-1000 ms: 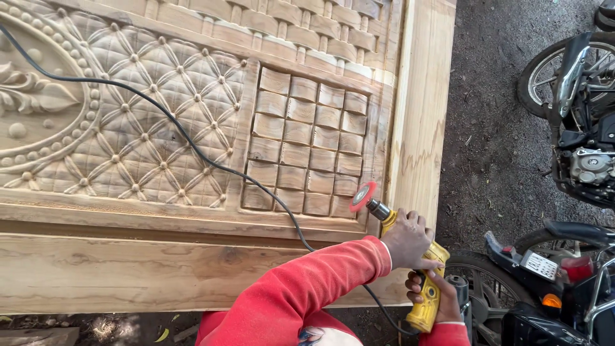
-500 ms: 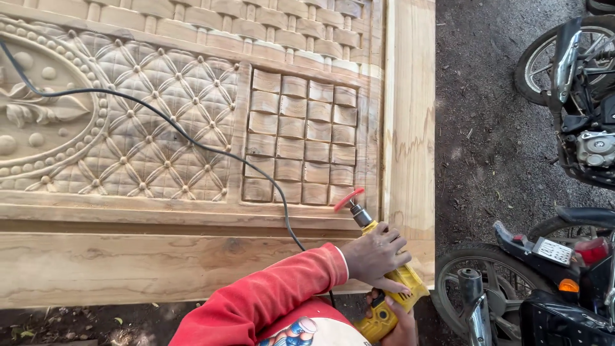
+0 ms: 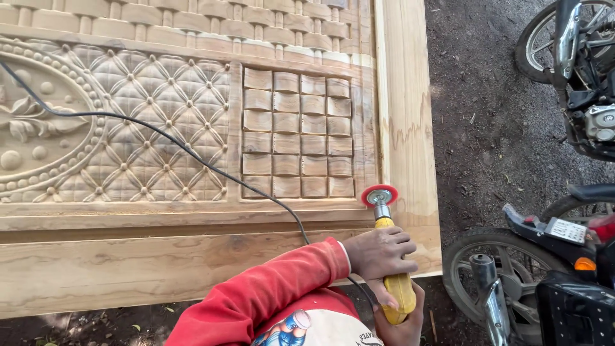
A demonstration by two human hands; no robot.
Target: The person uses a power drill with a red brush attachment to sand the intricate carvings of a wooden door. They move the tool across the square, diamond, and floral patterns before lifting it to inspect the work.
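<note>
Pointing straight ahead, yellow grinder (image 3: 392,269)

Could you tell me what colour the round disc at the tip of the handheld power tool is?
The disc is red with a grey metal centre, seen best in the head view.

Carved wooden door panel (image 3: 192,256) lying flat on bare dirt ground (image 3: 493,141), filling most of the view. Plain frame rail along the near edge and right side. Quilted diamond carving left of centre, oval floral medallion at far left, grid of raised square blocks (image 3: 298,142) toward the right. Black power cord (image 3: 160,136) draped across the carvings. Red sanding disc (image 3: 379,195) over the frame, just below-right of the block grid; contact unclear.
</note>
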